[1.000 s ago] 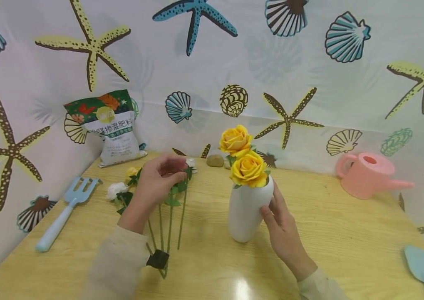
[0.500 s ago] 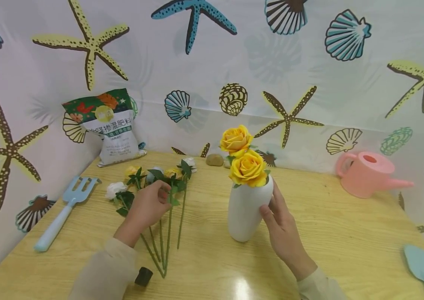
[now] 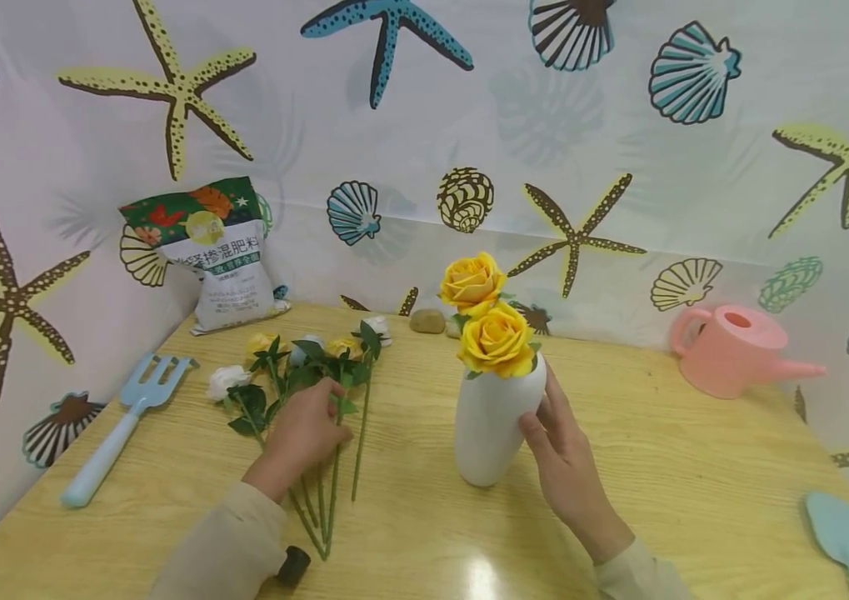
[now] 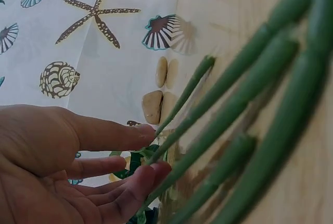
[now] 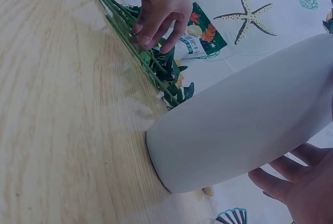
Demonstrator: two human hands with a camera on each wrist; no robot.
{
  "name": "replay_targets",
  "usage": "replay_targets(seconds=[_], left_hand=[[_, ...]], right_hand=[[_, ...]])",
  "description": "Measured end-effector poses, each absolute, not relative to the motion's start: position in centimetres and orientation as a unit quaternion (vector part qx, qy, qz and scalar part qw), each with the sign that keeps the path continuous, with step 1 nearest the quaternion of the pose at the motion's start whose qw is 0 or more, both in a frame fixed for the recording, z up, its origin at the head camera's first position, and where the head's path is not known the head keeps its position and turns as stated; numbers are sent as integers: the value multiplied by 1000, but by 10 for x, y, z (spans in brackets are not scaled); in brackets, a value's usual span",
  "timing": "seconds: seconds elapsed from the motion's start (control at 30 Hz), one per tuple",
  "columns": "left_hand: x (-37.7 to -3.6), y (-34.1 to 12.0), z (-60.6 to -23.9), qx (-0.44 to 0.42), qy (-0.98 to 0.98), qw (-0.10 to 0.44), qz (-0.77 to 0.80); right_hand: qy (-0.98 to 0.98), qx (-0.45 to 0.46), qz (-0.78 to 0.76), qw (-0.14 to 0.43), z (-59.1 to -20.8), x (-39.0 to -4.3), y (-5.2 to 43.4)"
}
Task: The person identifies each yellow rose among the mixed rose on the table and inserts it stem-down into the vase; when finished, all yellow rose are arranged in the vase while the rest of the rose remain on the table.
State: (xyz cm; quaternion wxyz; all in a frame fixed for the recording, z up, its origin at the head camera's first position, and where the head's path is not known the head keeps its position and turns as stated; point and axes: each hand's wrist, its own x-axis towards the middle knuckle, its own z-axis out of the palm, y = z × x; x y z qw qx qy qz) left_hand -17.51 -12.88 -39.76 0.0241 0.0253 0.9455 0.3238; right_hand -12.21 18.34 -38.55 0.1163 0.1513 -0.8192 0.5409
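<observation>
A white vase [image 3: 487, 433] holds two yellow roses [image 3: 497, 337] and leans slightly on the table. My right hand [image 3: 572, 475] grips its right side, thumb in front and fingers behind. To the left lies a loose bundle of long-stemmed roses: white roses [image 3: 227, 382], yellow ones and a pale blue one, with dark leaves. My left hand [image 3: 306, 433] is low among them, thumb and fingertips on either side of a green stem [image 4: 195, 156] below its leaves. Several more stems pass close by in the left wrist view. My fingers partly hide the leaves.
A blue hand fork [image 3: 132, 417] lies at the left edge, and a fertilizer bag [image 3: 227, 275] stands behind. Stones [image 3: 427, 321] lie at the back. A pink watering can [image 3: 731, 350] stands back right, with a blue trowel [image 3: 847, 533] at front right.
My left hand has come down from above the flower heads to the stems, its fingers closing in around one. My right hand and the vase have stayed in place.
</observation>
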Motion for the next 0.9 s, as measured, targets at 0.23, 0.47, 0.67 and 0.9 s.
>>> replay_targets(seconds=[0.23,0.47,0.67,0.9], left_hand=[[-174,-125,-400,18,952,30,303],[-176,-127,-394,15,939,50,340],[-173,-130,-375,7,895,58,443],[-162,-123,-343,37,837,7,547]], right_hand=[[-816,158,543,120,-385,-122,184],[-818,157,540,120,-385,-123,184],[-821,158,535,123,-385,-123,184],[-819,157,539,119,-385,-123,184]])
